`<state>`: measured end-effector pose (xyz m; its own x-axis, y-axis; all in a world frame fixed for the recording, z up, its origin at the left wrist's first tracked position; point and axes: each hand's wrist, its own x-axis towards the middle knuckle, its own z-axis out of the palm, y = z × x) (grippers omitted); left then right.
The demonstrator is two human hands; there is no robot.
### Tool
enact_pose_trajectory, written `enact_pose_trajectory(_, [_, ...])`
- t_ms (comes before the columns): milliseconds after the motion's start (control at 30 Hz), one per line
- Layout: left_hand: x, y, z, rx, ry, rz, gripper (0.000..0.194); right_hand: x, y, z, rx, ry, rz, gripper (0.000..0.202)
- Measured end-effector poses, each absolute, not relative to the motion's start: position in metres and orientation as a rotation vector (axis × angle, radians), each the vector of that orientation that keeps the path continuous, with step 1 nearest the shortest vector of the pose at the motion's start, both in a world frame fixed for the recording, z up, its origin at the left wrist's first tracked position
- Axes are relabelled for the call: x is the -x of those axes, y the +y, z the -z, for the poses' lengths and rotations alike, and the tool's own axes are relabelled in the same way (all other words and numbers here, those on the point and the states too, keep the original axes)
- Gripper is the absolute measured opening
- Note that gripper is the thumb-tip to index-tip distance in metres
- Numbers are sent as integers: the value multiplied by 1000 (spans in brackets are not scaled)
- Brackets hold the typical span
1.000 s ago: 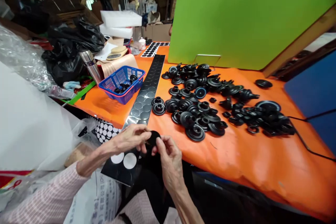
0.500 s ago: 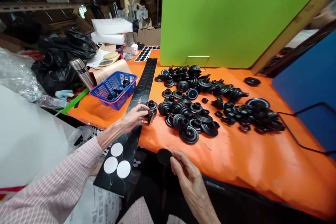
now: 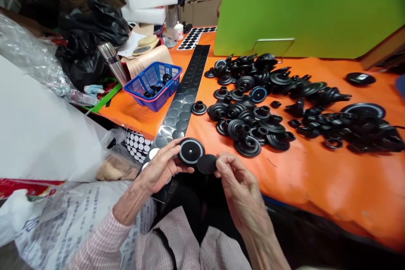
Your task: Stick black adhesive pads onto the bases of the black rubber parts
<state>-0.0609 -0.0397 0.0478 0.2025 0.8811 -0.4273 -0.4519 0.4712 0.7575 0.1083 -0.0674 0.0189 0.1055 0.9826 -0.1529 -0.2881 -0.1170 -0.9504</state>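
Note:
My left hand (image 3: 163,164) grips a round black suction-cup base (image 3: 191,151) by its rim, its flat face with a pale ring and a small bright centre turned up toward me. Between the thumb and fingers of my right hand (image 3: 237,181) is a thin black disc sticker (image 3: 207,164), right beside the base's lower right edge; whether the two touch I cannot tell. Under my left wrist runs a long black strip of round stickers (image 3: 183,105), with white circles showing at its near end. A single black base (image 3: 198,108) stands by the strip.
A heap of black knobbed parts (image 3: 253,109) covers the middle of the orange table (image 3: 316,194). Smaller black pieces (image 3: 329,126) lie to the right. A blue basket (image 3: 155,86) with black parts stands left, near a steel flask (image 3: 112,63). A green board (image 3: 300,8) rises behind.
My left hand has come back toward me with a base, now face up. My right hand has brought the disc sticker up beside it. The view has shifted too.

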Motion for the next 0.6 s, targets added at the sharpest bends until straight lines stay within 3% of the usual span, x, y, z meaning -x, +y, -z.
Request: enact_pose_trajectory(600, [58,-57,-39,-653,924,-952,32,-78,-72,-20,1334,-922,-1087,26])
